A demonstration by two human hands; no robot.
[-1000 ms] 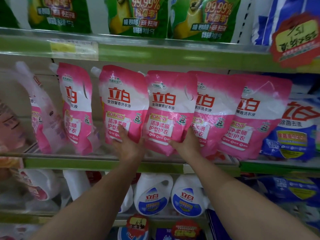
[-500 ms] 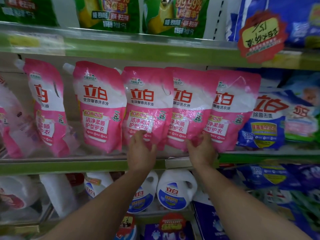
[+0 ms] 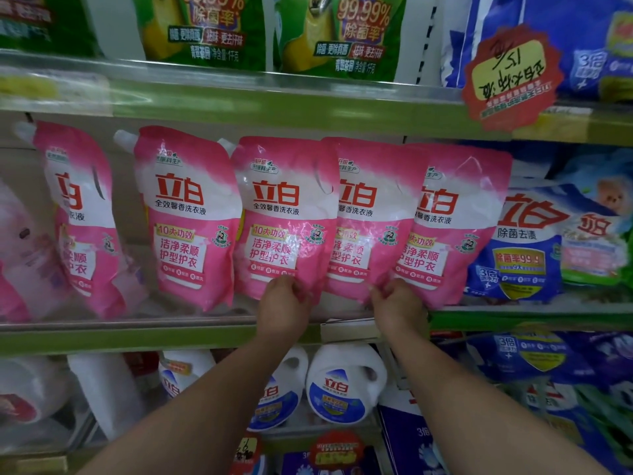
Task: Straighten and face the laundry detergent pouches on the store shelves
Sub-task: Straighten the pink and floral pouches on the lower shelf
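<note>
Five pink pouches stand in a row on the mid shelf (image 3: 205,332), fronts out, overlapping toward the right. Left hand (image 3: 284,308) grips bottom edge of the 3rd pouch (image 3: 284,214), fingers curled. Right hand (image 3: 399,308) pinches the bottom of the 4th pouch (image 3: 370,217), next to the 5th pouch (image 3: 459,221). Blue pouch (image 3: 524,241) just beside on the right; white jugs (image 3: 342,382) on the shelf below.

Two bare forearms (no sleeves), left hand (image 3: 284,308) and right hand (image 3: 399,308) ungloved
</note>
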